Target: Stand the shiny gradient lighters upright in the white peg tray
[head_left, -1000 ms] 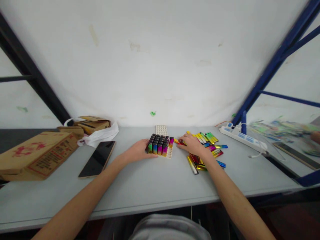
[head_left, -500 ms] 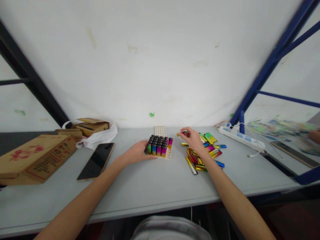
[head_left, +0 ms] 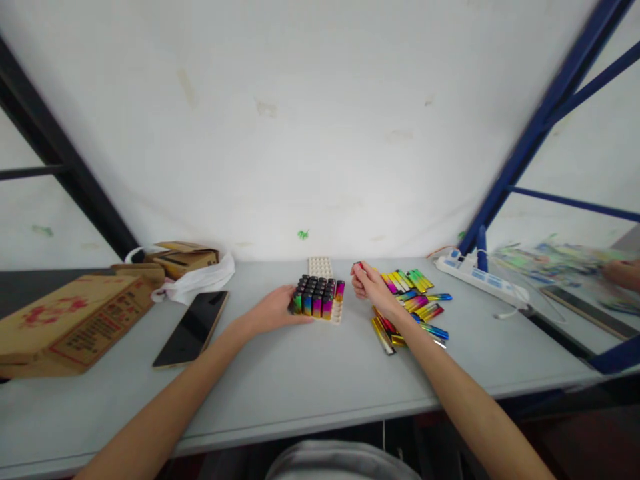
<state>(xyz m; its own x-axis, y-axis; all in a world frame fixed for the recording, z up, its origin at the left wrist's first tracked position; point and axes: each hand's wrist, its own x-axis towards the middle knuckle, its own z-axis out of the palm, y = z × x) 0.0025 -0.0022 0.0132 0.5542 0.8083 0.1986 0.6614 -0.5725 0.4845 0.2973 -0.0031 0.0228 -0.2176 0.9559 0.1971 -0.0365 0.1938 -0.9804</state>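
Upright lighters (head_left: 315, 297) with black tops and rainbow metallic bodies stand packed in rows in a white holed tray (head_left: 338, 312). Several holes show along the tray's right side. My left hand (head_left: 275, 309) grips the tray's left end, thumb along the front edge and fingers behind the lighters. To the right of the tray, my right hand (head_left: 371, 288) is raised and closed round a lighter (head_left: 359, 265); only its red end shows above the fingers. Beside and below that hand lies a loose pile of shiny coloured lighters (head_left: 417, 303).
Another white holed tray (head_left: 320, 267) sits behind, near the wall. On the left are a phone (head_left: 193, 329), a white plastic bag (head_left: 200, 280) and cardboard boxes (head_left: 75, 320). A power strip (head_left: 483, 279) lies at right. Beyond the blue frame, another person's hand (head_left: 623, 273) shows.
My right hand has turned the lighter from lying sideways to more upright and closed further round it, moving slightly left. My left hand stays on the tray.
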